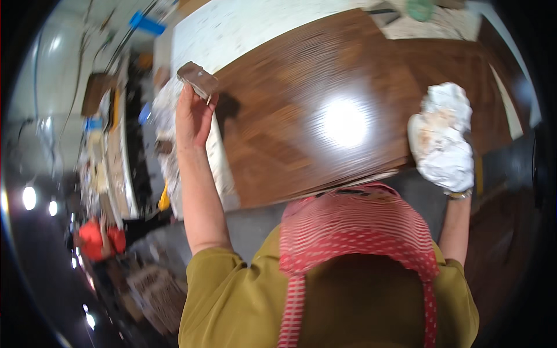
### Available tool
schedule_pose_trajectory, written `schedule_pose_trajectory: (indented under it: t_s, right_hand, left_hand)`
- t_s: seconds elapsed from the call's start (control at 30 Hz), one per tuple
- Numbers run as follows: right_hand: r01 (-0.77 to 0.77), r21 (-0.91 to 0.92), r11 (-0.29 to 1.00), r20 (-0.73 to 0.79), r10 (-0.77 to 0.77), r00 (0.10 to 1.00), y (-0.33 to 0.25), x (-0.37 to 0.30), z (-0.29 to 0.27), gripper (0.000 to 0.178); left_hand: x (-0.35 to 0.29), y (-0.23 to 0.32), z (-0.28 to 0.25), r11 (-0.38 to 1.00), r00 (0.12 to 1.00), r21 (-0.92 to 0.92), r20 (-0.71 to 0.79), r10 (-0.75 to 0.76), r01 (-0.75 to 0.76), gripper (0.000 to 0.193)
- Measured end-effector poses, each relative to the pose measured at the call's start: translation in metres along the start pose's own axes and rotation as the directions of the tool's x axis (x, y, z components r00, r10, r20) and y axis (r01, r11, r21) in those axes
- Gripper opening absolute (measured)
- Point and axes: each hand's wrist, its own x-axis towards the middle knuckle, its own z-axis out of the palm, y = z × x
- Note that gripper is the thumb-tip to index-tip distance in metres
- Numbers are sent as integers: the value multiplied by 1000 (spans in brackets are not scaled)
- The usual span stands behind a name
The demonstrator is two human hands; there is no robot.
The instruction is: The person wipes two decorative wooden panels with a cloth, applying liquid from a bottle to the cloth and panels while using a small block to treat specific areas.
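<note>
1. The left hand is raised at the left edge of the panel, thumb and fingers pinching a small brown block. The block is tilted, and a dark shadow falls on the panel just to its right.

2. The right hand is hidden by a bunched white cloth with brownish stains, so I cannot tell whether it is clenched or loose. Only the forearm and a wristband show clearly below it.

3. The brown wood panel lies between the two hands, with more brown board toward its far right. The cloth is over the right part; whether it presses down or hangs just above, I cannot tell.

4. The block is held near its lower end, so a slack pinch could let it slip — a hard corner landing on the panel could leave a dent.

5. The stained cloth could smear the wood if its dirty folds meet the surface, and grit caught in it could scratch.

6. A bright glare spot sits on the middle of the panel; a mark there could go unseen because the shine hides the grain.

7. The apron is close to the near edge, where thin layers show — leaning in could snag the fabric or nudge the stack.

8. Crumpled clear plastic lies left of the panel, near the left forearm, and a sweep of that arm could drag it along.
</note>
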Motion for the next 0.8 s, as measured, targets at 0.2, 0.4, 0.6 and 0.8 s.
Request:
schedule_pose_trajectory:
  t_s: [0.2, 0.4, 0.6, 0.8]
  right_hand:
    - [-133, -254, 958, 65, 154, 986, 53, -45, 15, 8]
    - [-46, -342, 939, 59, 70, 996, 33, -18, 2, 10]
    - [-178, -92, 980, 58, 184, 981, 35, -19, 0, 7]
    - [-105, 14, 994, 154, 101, 983, 85, -53, 23, 12]
  left_hand:
    - [-84, 7, -149, 971, 822, 190, -569, -8, 142, 43]
    - [-140, -34, -224, 501, 724, 746, -624, 295, 439, 36]
    - [-129, -2, -113, 895, 815, 407, -571, 93, 183, 31]
    - [-145, 9, -2, 820, 976, 553, 48, -211, 149, 41]
